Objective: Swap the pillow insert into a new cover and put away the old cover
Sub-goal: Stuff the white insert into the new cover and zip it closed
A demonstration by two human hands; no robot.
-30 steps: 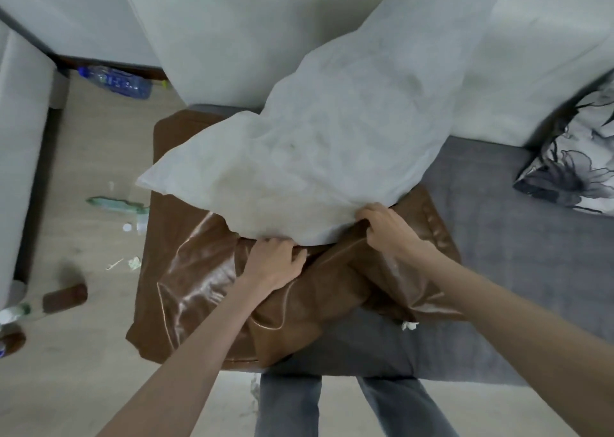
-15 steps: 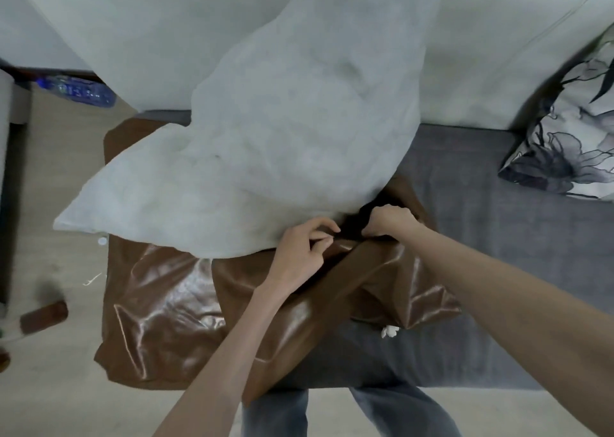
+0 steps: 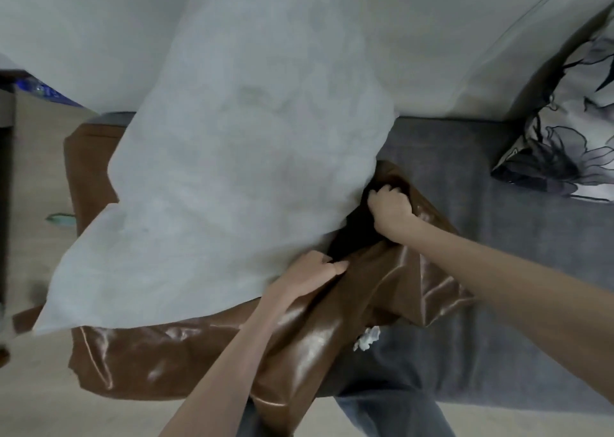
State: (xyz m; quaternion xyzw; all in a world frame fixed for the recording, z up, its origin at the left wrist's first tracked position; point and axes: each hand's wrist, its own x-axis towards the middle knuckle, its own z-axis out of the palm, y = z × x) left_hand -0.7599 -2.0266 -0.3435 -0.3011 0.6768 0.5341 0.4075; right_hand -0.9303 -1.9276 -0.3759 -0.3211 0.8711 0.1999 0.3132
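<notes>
A large white pillow insert (image 3: 239, 170) lies across the left of the grey sofa seat, its lower right corner at the dark mouth of a shiny brown satin cover (image 3: 299, 337). My left hand (image 3: 309, 270) grips the near edge of the cover's opening, right against the insert. My right hand (image 3: 390, 209) grips the far edge of the opening with curled fingers. The opening gapes dark between the two hands. Brown fabric also spreads flat under the insert to the left; whether it is the same cover I cannot tell.
A floral black-and-white pillow (image 3: 571, 137) leans at the sofa's right end. The white backrest (image 3: 432, 37) runs behind. The grey seat (image 3: 515, 270) lies bare on the right. A plastic bottle (image 3: 43, 91) and small litter lie on the wooden floor at left. My jeans-clad legs (image 3: 382, 413) stand below.
My hands have drawn apart, stretching the cover's mouth wider. The right hand moved up and right along the edge. The insert's corner sits closer to the opening.
</notes>
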